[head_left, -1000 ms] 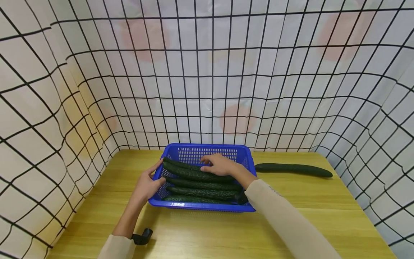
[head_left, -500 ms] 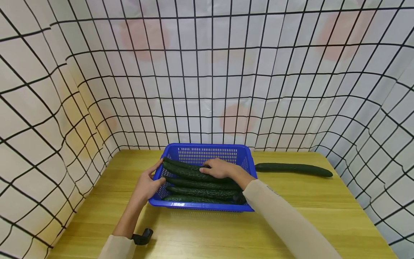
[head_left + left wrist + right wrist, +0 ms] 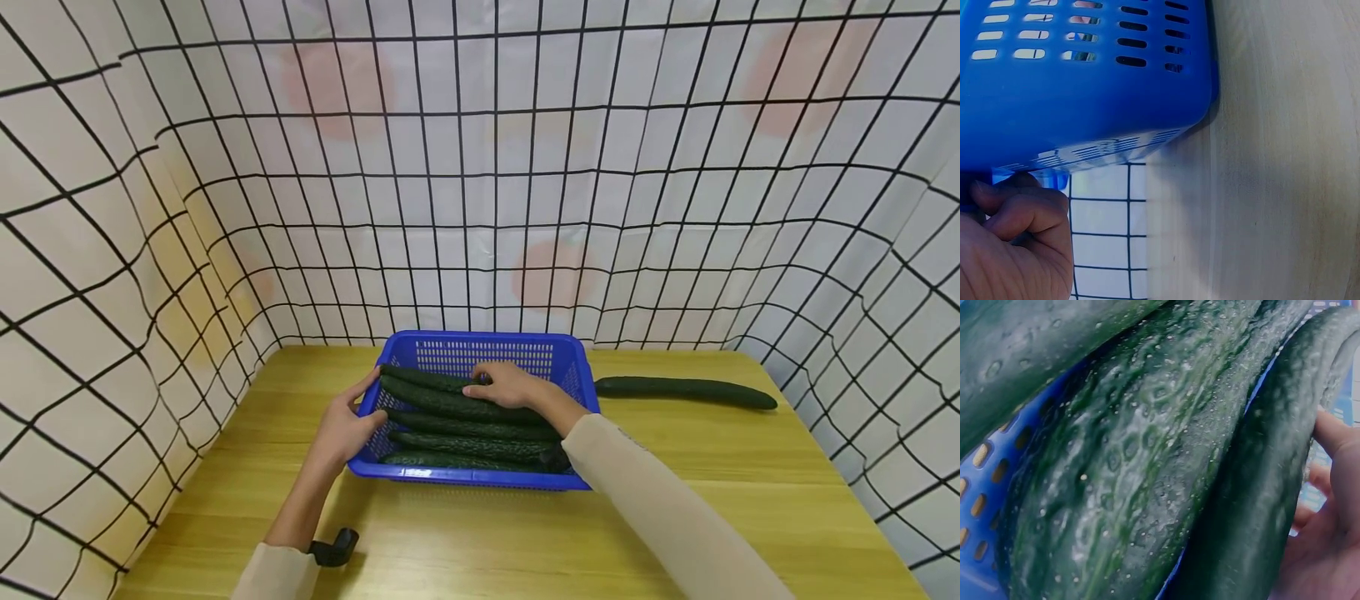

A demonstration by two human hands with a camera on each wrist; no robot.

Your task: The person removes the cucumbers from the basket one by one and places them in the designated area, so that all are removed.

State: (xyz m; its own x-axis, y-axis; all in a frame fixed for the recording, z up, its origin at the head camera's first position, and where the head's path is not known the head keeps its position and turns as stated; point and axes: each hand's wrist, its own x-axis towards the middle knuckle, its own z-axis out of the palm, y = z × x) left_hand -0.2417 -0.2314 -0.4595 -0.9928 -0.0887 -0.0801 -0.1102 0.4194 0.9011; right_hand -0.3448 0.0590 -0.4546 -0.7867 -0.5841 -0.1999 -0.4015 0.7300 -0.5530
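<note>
Several dark green cucumbers (image 3: 468, 427) lie side by side across a blue perforated basket (image 3: 480, 477). At its left end my left hand (image 3: 345, 429) grips the rim; in the left wrist view the fingers of that hand (image 3: 1022, 250) curl at the rim. Inside, my right hand (image 3: 510, 386) holds the rearmost cucumber (image 3: 423, 378) near its middle, thumb on the near side. The right wrist view has this hand (image 3: 1329, 531) at the right edge, beside a smooth cucumber (image 3: 1254, 456) and a bumpy one (image 3: 1129, 450). Most of the right fingers are hidden behind the cucumbers.
One more cucumber (image 3: 686, 390) lies on the wooden table (image 3: 480, 542), right of the basket. Black grid netting (image 3: 495, 225) over white sheeting stands behind and at both sides. A black wrist mount (image 3: 337, 547) sticks out from the left wrist.
My right hand has lowered slightly onto the rearmost cucumber, its fingers less raised than a second ago. The left hand stays on the basket's rim.
</note>
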